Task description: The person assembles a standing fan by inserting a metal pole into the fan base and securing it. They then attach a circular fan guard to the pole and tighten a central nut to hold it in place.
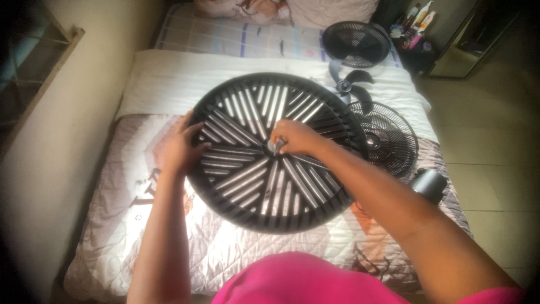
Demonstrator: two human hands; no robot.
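Gripping a large round black fan grille [270,163] with both hands, person leans over a bed [169,84]. Grille lies flat-ish on a quilted bedspread [129,225], mid-bed, radial slats facing up. Left hand [181,147] sits at the grille's left rim, fingers [194,132] spread and curled over the edge and onto the slats, clamping the rim. Right hand [295,138] is at the hub, fingers closed around a small metallic piece [277,146] right at the centre; can't tell what the piece is, too small and partly covered. So the grille centre is directly under the right fingers, the rim under the left ones.

Behind the grille, upper right: a grey fan blade [349,84] on the white sheet [185,79], touching or just beside the grille's far edge. Farther back, a second round wire fan guard [355,42]. Right of the grille, a fan motor unit with wire guard [388,138], partly hidden by the grille rim. A dark round cap-like part [430,183] lies near the bed's right edge, beside the right forearm. Bottles [419,19] stand in the far corner. Pink garment [298,281] at bottom edge.
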